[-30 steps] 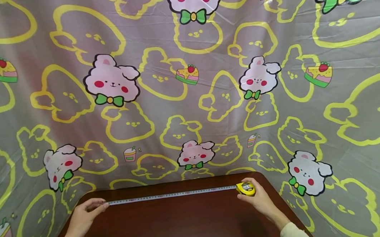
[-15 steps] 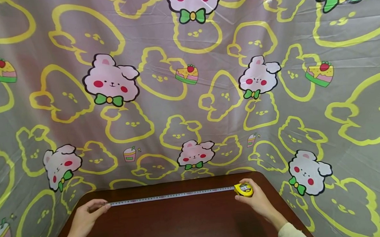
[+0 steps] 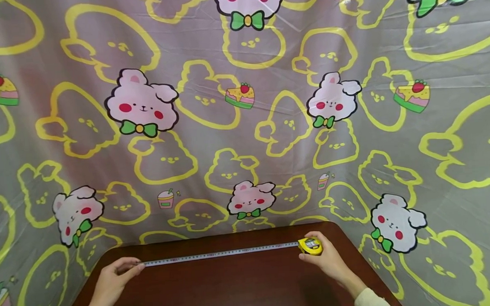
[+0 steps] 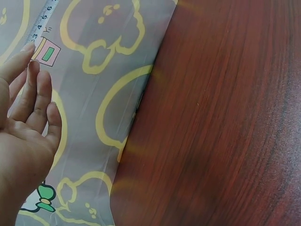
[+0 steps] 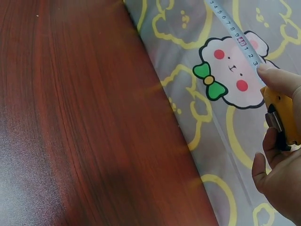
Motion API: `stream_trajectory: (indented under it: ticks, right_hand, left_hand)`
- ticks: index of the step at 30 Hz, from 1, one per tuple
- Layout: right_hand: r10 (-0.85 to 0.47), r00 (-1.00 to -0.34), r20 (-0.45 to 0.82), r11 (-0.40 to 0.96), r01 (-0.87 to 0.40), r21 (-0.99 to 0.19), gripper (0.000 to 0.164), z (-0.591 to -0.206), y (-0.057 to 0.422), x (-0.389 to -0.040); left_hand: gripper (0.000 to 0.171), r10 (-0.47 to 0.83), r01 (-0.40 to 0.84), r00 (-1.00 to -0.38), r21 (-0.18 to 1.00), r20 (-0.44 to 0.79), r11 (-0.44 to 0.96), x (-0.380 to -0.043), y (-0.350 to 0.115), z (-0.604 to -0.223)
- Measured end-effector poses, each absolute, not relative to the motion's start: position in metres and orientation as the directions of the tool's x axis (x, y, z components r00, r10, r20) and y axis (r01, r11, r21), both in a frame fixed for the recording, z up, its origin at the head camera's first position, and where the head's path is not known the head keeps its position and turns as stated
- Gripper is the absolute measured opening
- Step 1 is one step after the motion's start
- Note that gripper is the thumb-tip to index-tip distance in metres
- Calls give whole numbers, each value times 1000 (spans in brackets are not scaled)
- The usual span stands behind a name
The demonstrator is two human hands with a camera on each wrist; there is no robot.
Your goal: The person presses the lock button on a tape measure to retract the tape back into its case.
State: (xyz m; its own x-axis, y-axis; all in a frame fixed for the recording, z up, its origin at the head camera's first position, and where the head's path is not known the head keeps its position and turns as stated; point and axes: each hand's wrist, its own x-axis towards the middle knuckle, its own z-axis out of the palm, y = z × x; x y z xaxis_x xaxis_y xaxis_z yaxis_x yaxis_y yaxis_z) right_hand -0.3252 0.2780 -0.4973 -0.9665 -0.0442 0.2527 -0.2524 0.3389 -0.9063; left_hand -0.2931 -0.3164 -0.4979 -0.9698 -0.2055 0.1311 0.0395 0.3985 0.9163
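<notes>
A yellow tape measure (image 3: 310,246) sits in my right hand (image 3: 331,261), gripped between thumb and fingers. Its white blade (image 3: 221,253) stretches out leftward in a nearly straight line above the table. At the far end, my left hand (image 3: 112,282) pinches the blade's tip between thumb and index finger. In the left wrist view the blade (image 4: 40,28) shows low numbers just past the fingertips. The right wrist view has the yellow case (image 5: 282,113) in my palm, with the thumb at the blade's exit and a red 40 mark a little beyond it.
A dark reddish-brown table (image 3: 227,292) with rounded back corners lies below both hands. Grey curtain cloth (image 3: 283,169) printed with white bunnies and yellow outlines hangs close behind the table and along both sides.
The right hand has moved slightly left with the tape measure's case, and the left hand slightly right. The stretch of blade between them is a little shorter.
</notes>
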Motion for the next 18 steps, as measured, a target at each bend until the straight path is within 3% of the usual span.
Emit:
stream_trajectory:
  ticks: [18]
  right_hand:
    - [-40,-970,241,328,-240,-914,62,-503,268,-329]
  left_hand:
    - [42,-180,16,-980,932,87,363,-297,-306,-499]
